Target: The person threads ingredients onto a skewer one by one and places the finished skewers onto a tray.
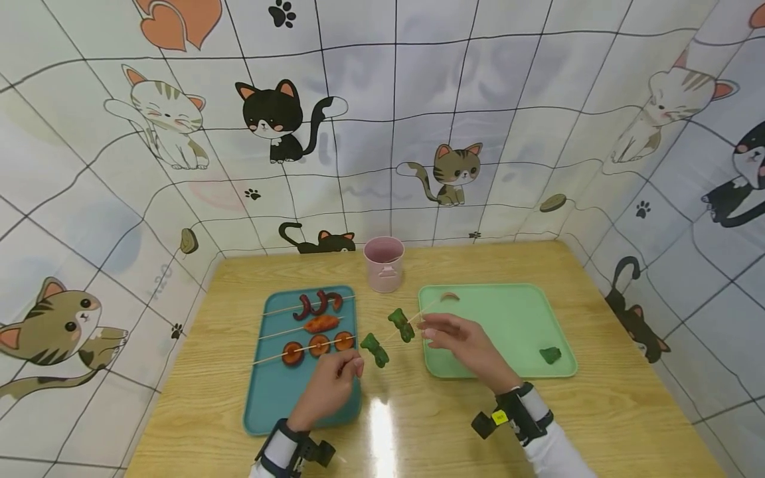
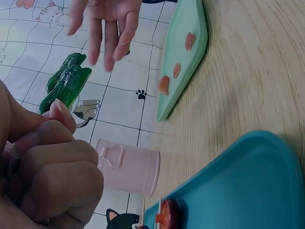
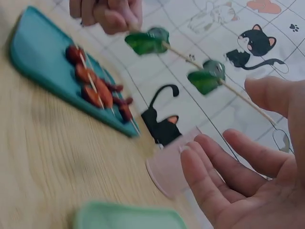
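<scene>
My left hand (image 1: pixel 331 386) pinches one end of a wooden skewer (image 3: pixel 245 100) between thumb and curled fingers. Two clusters of glossy green pieces, like pepper or leafy vegetable, are threaded on it with a gap between: one green cluster (image 1: pixel 374 350) close to the left hand, another green cluster (image 1: pixel 401 325) farther along. The skewer slants up and to the right above the table. Beside its free end is my right hand (image 1: pixel 463 340), fingers spread and relaxed, holding nothing. In the right wrist view, the bare skewer tip passes near that hand's thumb.
A blue tray (image 1: pixel 263 398) on the left holds skewers with round brown slices, an orange piece and dark red curled pieces. On the right, a light green tray (image 1: pixel 496 318) bears a loose green piece (image 1: pixel 550 355) and reddish bits. Behind stands a pink cup (image 1: pixel 384 269).
</scene>
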### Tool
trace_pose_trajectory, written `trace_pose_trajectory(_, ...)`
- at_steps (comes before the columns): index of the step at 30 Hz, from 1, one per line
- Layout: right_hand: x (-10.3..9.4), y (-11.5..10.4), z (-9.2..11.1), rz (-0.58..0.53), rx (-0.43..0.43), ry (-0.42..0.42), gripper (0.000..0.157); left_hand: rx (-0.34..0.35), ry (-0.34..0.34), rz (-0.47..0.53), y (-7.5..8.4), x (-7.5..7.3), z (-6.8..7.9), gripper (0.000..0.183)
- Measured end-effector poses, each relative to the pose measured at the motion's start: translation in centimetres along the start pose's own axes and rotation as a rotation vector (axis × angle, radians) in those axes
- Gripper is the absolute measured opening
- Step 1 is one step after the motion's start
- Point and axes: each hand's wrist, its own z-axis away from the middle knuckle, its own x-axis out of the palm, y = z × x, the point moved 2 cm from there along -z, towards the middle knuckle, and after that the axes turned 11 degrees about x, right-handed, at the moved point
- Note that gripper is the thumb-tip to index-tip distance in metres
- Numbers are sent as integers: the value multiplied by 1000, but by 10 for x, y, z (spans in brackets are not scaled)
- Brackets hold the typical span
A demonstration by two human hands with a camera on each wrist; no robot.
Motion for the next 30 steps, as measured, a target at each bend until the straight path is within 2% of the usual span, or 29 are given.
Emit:
trace_pose_trajectory(5, -26, 4, 4, 189, -10, 140, 42, 1, 10, -3, 0, -3, 0, 31)
trace_pose_trajectory(9, -49, 7, 8, 305, -24, 232, 45, -3, 19, -5, -4, -5, -1, 32)
trace_pose_trajectory(15, -88, 17, 23, 449, -40, 320, 54, -35, 21, -3, -7, -7, -1, 32)
trace_pose_trajectory(19, -113, 24, 36, 550, -1, 371, 60, -61, 28, -4, -8, -9, 0, 31)
trace_pose_trajectory(24, -142, 34, 52, 673, 32, 379, 60, -67, 33, -2, -10, -10, 1, 30)
trace_pose_trajectory(30, -168, 55, 65, 781, 58, 314, 60, -68, 24, -13, -12, -12, 2, 31)
